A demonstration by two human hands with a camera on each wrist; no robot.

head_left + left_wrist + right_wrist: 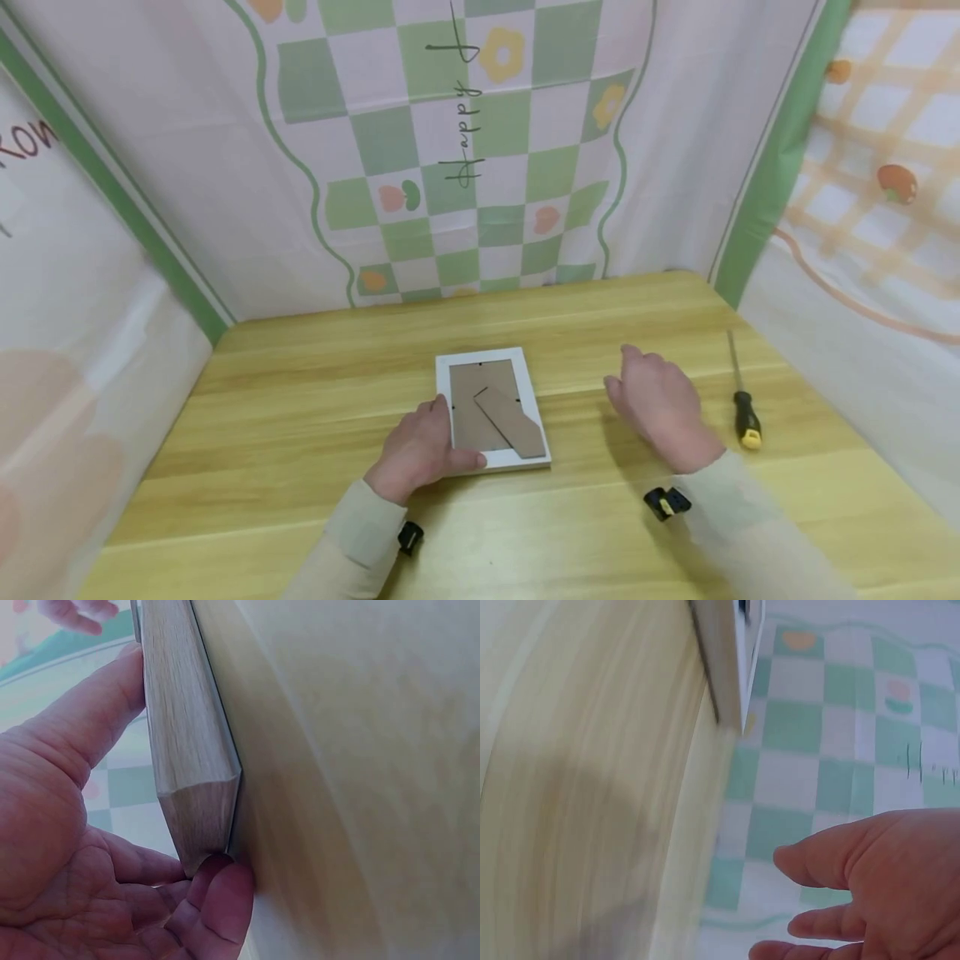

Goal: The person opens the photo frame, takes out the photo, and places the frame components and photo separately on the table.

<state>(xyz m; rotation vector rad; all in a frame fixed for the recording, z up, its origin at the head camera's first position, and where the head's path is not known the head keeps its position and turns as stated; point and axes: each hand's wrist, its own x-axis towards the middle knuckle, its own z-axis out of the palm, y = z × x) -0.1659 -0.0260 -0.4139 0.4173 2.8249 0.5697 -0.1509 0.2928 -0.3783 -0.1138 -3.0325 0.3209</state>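
A white picture frame (528, 392) lies back side up on the wooden table, its brown backing board (468, 400) and angled easel stand (510, 421) showing. My left hand (416, 450) grips the frame at its near left corner. In the left wrist view, the thumb lies along one edge of the frame (187, 697) and the fingertips (225, 900) curl against its corner. To the right of the frame, apart from it, my right hand (660, 404) is held over the table with nothing in it. Its fingers look relaxed in the right wrist view.
A screwdriver (742, 408) with a black and yellow handle lies on the table (300, 392), right of my right hand. Printed cloth (480, 208) hangs behind the table's far edge and along both sides.
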